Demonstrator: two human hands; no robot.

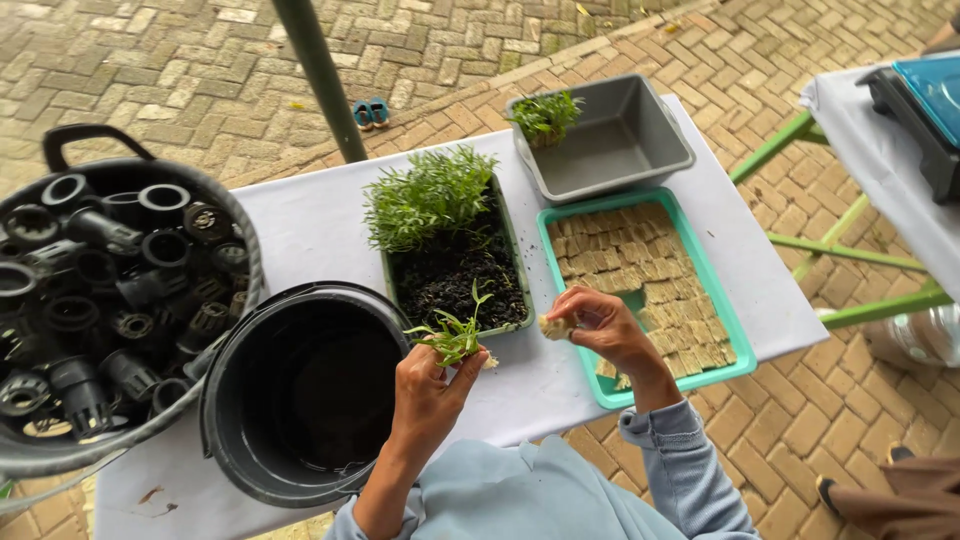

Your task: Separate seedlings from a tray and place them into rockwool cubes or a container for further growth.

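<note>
My left hand [428, 385] holds a small bunch of green seedlings [455, 335] just in front of the green soil tray [520, 270]. That tray carries dark soil and a dense patch of seedlings [425, 200] at its far end. My right hand [600, 322] pinches a small tan cube of growing medium [553, 326] over the near left corner of the teal tray [735, 335]. The teal tray is filled with several tan cubes [640, 270].
A grey tub [672, 135] with one seedling clump [545, 115] stands at the far end of the white table [310, 225]. A black bucket [240, 395] sits at my left, beside a basket of black net pots [100, 290]. A green pole [320, 75] and a second table [880, 140] stand nearby.
</note>
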